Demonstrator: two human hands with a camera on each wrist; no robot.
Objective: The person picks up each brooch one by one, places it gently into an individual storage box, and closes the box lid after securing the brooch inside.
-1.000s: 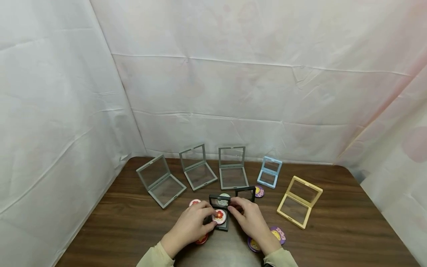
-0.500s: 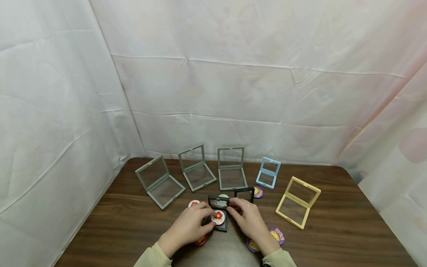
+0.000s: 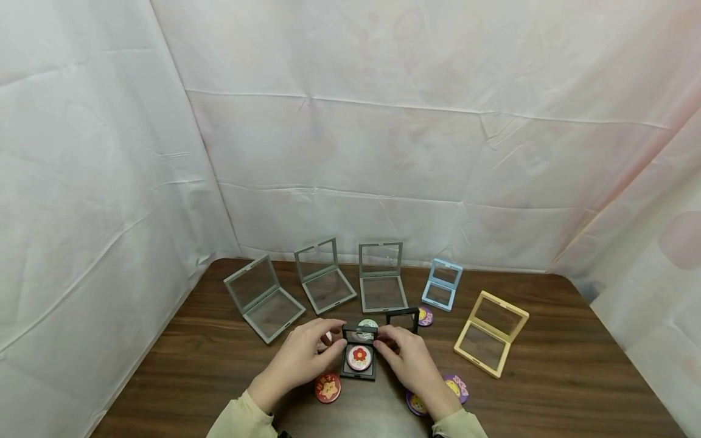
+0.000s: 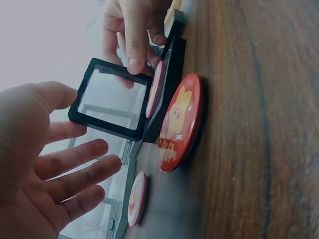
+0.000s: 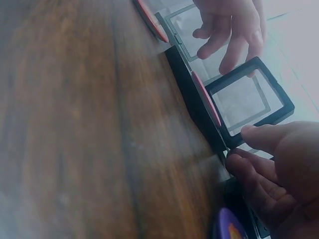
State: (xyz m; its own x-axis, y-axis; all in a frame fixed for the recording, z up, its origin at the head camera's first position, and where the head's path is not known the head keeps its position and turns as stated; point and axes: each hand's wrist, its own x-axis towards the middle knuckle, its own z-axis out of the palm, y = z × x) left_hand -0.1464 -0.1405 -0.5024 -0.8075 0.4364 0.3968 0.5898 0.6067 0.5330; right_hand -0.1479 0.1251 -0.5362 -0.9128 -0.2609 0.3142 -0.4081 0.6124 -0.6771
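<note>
A small black display case [image 3: 358, 376] stands open on the table, its lid with a clear film pane raised. In its base lies a round white badge [image 3: 359, 359] with a red flower. My left hand [image 3: 301, 356] pinches the lid's left edge between thumb and index finger, the other fingers spread in the left wrist view. With thumb and fingertips, my right hand [image 3: 408, 359] holds the lid's right side low, close to the hinge. A red badge [image 3: 328, 389] with a yellow star lies just left of the case. Another flower badge [image 4: 137, 199] is mostly hidden behind my left hand in the head view.
Behind my right hand stands a second black case [image 3: 402, 312], partly covered. A pale green badge [image 3: 368, 323] and purple badges [image 3: 456, 388] lie nearby. Open grey cases [image 3: 383, 293], a blue case [image 3: 441, 285] and a yellow case [image 3: 491, 333] line the back and right.
My left hand has let go of the flower badge, now lying in the black case, and moved up and left to the lid's edge. The right hand stays at the lid.
</note>
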